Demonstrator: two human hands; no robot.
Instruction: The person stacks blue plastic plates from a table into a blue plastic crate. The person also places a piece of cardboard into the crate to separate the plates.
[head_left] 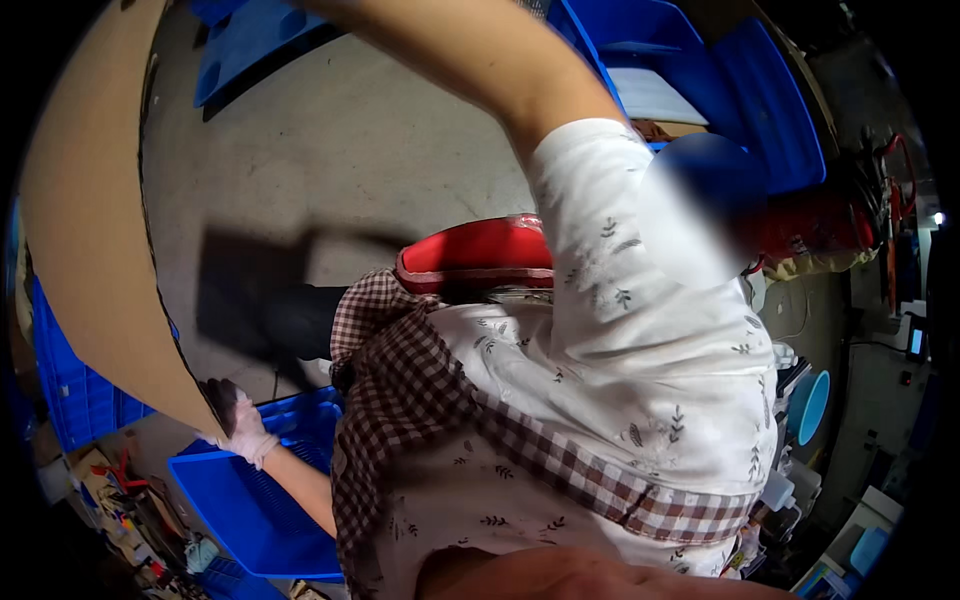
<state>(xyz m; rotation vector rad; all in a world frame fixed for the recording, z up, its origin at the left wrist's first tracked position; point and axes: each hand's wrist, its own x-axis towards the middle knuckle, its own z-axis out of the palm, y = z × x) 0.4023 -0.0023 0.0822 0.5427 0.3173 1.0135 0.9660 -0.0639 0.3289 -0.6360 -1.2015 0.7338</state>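
Observation:
A large brown cardboard sheet (95, 230) stands up along the left side, with its long edge curving down toward me. My left hand (245, 430), in a thin whitish glove, grips the sheet's lower edge, its fingers partly in shadow. My right arm (470, 70) reaches out past the top of the picture, so its hand is hidden. Below my left hand is a blue plastic basket (225, 505) with perforated walls. My white patterned shirt and brown checked apron (400, 420) fill the middle.
Beside my apron stands a red stool (475, 255). A blue pallet (265, 50) lies on the concrete floor (300, 160) at the upper left. Large blue bins (770, 100) stand at the upper right. Clutter (130, 510) covers the lower left, and a light-blue basin (808, 408) is at the right.

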